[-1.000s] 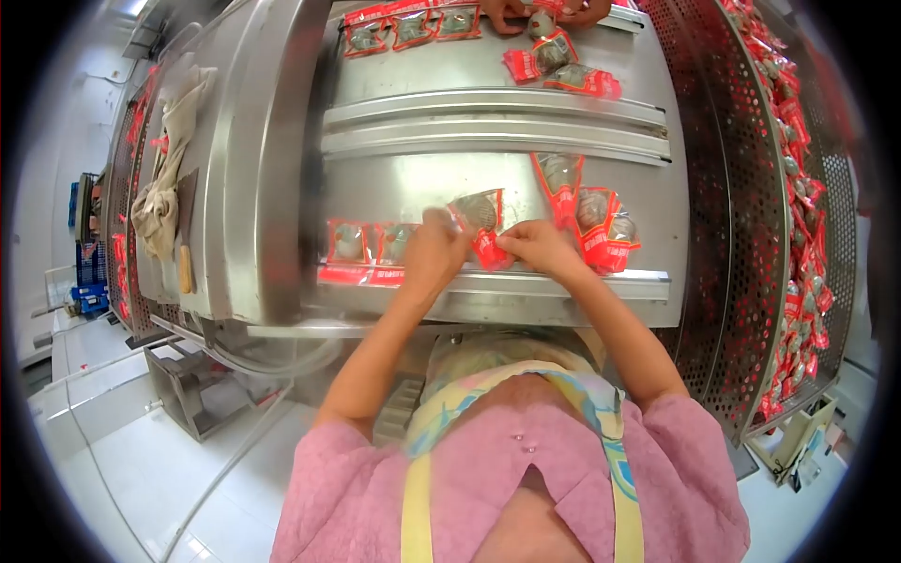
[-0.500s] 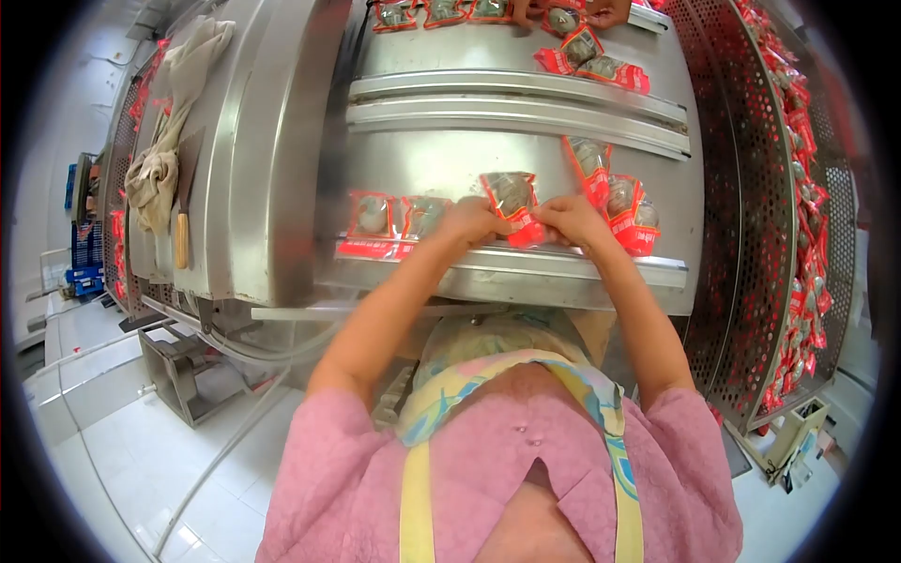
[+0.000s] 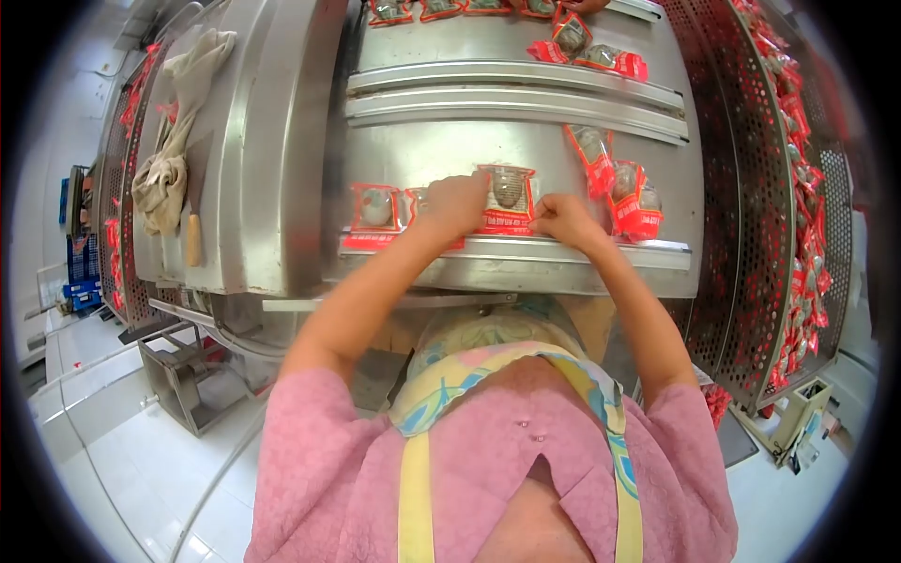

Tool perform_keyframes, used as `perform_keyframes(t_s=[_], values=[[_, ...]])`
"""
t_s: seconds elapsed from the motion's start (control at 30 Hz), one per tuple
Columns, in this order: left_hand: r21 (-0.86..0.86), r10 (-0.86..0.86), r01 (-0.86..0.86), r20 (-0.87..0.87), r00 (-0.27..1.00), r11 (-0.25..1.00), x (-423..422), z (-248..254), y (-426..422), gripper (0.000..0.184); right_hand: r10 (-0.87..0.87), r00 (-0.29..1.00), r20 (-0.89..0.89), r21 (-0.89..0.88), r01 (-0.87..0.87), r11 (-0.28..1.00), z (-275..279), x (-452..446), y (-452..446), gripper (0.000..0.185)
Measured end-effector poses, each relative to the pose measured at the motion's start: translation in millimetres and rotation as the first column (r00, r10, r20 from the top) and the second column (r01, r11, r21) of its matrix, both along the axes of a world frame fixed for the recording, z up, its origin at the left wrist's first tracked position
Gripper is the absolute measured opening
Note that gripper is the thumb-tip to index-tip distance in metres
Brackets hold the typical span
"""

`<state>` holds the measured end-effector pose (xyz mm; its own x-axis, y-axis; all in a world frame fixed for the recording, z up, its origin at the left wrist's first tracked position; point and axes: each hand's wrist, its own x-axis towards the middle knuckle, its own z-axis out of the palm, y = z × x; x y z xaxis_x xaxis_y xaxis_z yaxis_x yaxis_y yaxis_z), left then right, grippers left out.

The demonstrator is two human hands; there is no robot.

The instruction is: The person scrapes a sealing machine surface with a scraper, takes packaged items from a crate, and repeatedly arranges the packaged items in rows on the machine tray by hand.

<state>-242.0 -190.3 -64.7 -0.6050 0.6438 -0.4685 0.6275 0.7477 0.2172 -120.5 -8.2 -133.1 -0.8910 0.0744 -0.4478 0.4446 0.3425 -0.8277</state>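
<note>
pouch [image 3: 508,191] between left hand [image 3: 456,205] and right hand [image 3: 565,220]; right pinches corner, left grip unclear

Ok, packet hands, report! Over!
Left hand at red-trimmed packet, left edge; right hand at lower right corner. Packet on metal worktop. Other packets at right, seemingly not blocking.

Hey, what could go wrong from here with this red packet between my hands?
The red packet might twist if your left hand and right hand pull unevenly. Your left hand partly covers the neighbouring packet, so it could get nudged. The loose packets beyond your right hand might be knocked too.
</note>
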Motion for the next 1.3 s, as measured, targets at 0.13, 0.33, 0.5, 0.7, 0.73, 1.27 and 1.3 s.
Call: perform_keyframes(t_s=[0.13,0.33,0.5,0.7,0.73,1.27,1.3], values=[[0.051,0.007,-0.003,-0.070,0.997,0.999,-2,-13,-1,0.036,0.001,1.000,0.007,0.178,-0.002,0.984,9,-4,-9,0.017],[0.005,-0.031,0.030,0.126,0.992,1.000,-8,18,-9,0.033,0.098,0.967,0.234,-0.007,-0.099,0.995,26,-16,7,0.022],[0.079,0.188,-0.187,0.001,0.982,0.979,0,-9,-10,0.028,0.050,0.992,0.118,0.176,-0.071,0.982,21,-13,-6,0.023],[0.050,0.132,-0.129,-0.062,0.989,0.990,26,13,-3,0.026,0.143,0.985,0.100,0.400,-0.171,0.900,47,-5,-18,0.019],[0.059,0.134,-0.129,-0.085,0.987,0.990,31,14,-3,0.026,0.111,0.994,0.009,0.405,-0.105,0.908,44,1,-16,0.019],[0.515,0.174,-0.442,0.487,0.856,0.734,44,-18,69,0.047,-0.145,0.946,-0.289,0.272,0.227,0.935,30,65,41,0.013],[0.435,0.258,-0.610,0.632,0.731,0.662,41,-21,96,0.043,-0.131,0.944,-0.303,0.275,0.218,0.937,27,66,42,0.013]])
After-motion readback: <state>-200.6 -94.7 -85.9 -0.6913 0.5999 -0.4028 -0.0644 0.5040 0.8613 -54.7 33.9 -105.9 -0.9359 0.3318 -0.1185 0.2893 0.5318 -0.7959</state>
